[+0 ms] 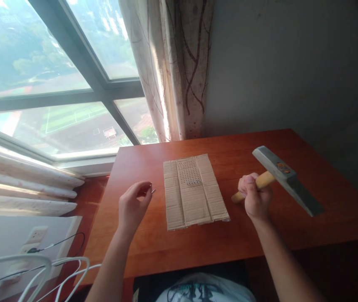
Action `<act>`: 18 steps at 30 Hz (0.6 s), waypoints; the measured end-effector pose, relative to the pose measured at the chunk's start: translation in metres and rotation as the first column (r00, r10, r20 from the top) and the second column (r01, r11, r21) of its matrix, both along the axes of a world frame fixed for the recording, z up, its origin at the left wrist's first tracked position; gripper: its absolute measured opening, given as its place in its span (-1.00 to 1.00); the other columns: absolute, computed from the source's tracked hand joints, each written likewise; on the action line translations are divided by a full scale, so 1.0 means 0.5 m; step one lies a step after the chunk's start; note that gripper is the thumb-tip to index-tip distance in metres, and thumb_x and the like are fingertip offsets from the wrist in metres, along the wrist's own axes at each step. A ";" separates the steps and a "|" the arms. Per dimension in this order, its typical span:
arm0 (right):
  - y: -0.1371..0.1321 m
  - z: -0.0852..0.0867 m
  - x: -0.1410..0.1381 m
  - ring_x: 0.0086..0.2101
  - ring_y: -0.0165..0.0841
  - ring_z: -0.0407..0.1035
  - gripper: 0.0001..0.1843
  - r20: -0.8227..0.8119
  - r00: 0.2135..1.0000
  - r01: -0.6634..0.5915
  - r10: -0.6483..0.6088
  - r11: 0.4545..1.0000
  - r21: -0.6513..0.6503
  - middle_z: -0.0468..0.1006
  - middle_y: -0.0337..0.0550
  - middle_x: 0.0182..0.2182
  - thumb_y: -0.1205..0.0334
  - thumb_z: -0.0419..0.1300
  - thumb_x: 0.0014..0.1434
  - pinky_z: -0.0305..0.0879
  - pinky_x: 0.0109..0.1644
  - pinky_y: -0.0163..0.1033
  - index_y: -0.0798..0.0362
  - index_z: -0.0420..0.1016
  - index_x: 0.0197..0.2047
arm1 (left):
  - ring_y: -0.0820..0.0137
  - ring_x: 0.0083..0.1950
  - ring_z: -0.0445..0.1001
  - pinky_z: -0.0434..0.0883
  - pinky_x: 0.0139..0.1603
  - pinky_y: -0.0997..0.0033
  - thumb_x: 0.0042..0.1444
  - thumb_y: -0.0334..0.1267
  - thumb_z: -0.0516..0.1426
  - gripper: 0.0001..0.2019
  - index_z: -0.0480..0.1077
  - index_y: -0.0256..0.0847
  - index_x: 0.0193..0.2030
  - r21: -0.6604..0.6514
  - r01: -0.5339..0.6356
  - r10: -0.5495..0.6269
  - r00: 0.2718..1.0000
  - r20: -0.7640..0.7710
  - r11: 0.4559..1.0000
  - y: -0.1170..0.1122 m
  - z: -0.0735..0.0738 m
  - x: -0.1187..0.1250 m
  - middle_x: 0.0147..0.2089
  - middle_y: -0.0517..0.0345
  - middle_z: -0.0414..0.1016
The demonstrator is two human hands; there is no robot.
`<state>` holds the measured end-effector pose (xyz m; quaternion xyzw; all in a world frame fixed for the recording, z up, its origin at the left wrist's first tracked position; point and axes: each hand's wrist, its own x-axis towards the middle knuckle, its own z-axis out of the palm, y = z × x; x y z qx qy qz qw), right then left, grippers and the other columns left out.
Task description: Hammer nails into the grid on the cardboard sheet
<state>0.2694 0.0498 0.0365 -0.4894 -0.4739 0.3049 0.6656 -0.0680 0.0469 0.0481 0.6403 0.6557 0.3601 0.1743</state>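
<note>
My right hand [255,197] is closed around the wooden handle of a hammer [287,179], whose grey steel head is raised over the right part of the table. My left hand [133,205] hovers left of a cardboard sheet [193,192] and pinches a small nail [152,191] between thumb and fingertips. The cardboard lies flat in the middle of the red-brown wooden table [238,239]. Its upper centre shows a grid of small holes with a short row of nails along the grid's lower edge.
A large window [56,75] fills the left. A patterned curtain [172,67] hangs at the table's back edge beside a grey wall [292,63]. White cables [56,272] and a wall socket [36,235] sit at the lower left.
</note>
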 end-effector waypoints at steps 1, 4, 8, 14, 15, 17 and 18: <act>0.000 0.000 0.000 -0.63 -0.51 0.01 -0.54 -0.003 1.000 0.003 -0.003 1.000 0.001 0.06 -0.40 -0.65 0.06 0.11 0.33 -0.04 -0.57 -0.31 -0.01 0.06 -0.54 | 0.39 -0.30 0.58 0.51 -0.19 0.42 0.13 -0.18 0.21 -0.81 0.47 -0.22 -0.16 0.012 -0.001 -0.001 0.983 0.186 1.000 0.002 0.007 0.011 -0.26 0.12 0.59; -0.001 0.001 0.001 -0.63 -0.51 0.01 -0.54 -0.004 1.000 0.015 -0.015 1.000 -0.001 0.06 -0.40 -0.65 0.06 0.11 0.33 -0.05 -0.56 -0.30 -0.01 0.06 -0.55 | 0.37 -0.24 0.60 0.55 -0.15 0.40 0.04 -0.18 0.28 -0.76 0.45 -0.25 -0.19 0.001 0.033 -0.029 0.851 0.524 0.999 0.015 0.021 0.061 -0.26 0.10 0.58; -0.002 0.003 -0.001 -0.63 -0.51 0.01 -0.54 -0.006 1.000 0.014 -0.014 1.000 -0.007 0.06 -0.40 -0.65 0.07 0.11 0.33 -0.06 -0.56 -0.30 -0.01 0.05 -0.55 | 0.41 -0.28 0.58 0.54 -0.19 0.45 0.05 -0.27 0.26 -0.85 0.45 -0.25 -0.26 0.024 0.173 -0.158 0.822 0.547 0.985 0.036 0.026 0.127 -0.32 0.13 0.57; -0.001 0.001 0.000 -0.63 -0.51 -0.01 -0.53 0.014 1.000 0.026 -0.026 0.999 -0.021 0.05 -0.41 -0.66 0.03 0.09 0.33 -0.05 -0.57 -0.31 -0.02 0.02 -0.54 | 0.51 -0.40 0.45 0.44 -0.33 0.52 0.11 -0.34 0.18 -0.96 0.47 -0.21 -0.30 0.105 0.215 -0.236 0.939 0.251 0.971 0.046 0.020 0.155 -0.34 0.18 0.54; 0.000 0.000 0.000 -0.64 -0.51 0.00 -0.53 0.017 0.999 0.030 -0.030 0.999 -0.021 0.05 -0.41 -0.66 0.02 0.10 0.33 -0.05 -0.57 -0.31 -0.02 0.03 -0.54 | 0.53 -0.43 0.41 0.42 -0.36 0.53 0.11 -0.34 0.18 -0.96 0.47 -0.20 -0.30 0.103 0.217 -0.235 0.944 0.231 0.971 0.045 0.019 0.155 -0.35 0.19 0.53; 0.001 0.000 0.001 -0.64 -0.51 0.00 -0.53 0.012 0.999 0.031 -0.031 0.999 -0.018 0.05 -0.41 -0.66 0.03 0.10 0.33 -0.05 -0.57 -0.31 -0.01 0.03 -0.54 | 0.54 -0.47 0.36 0.38 -0.41 0.55 0.10 -0.34 0.18 -0.96 0.47 -0.20 -0.29 0.096 0.218 -0.234 0.950 0.209 0.971 0.044 0.016 0.155 -0.37 0.21 0.52; 0.001 -0.001 0.002 -0.64 -0.52 0.00 -0.53 0.005 1.000 0.030 -0.030 0.999 -0.016 0.05 -0.41 -0.66 0.03 0.10 0.33 -0.05 -0.57 -0.31 -0.01 0.03 -0.54 | 0.55 -0.48 0.35 0.36 -0.42 0.55 0.10 -0.34 0.19 -0.96 0.47 -0.19 -0.29 0.093 0.218 -0.232 0.952 0.202 0.972 0.043 0.014 0.155 -0.38 0.22 0.52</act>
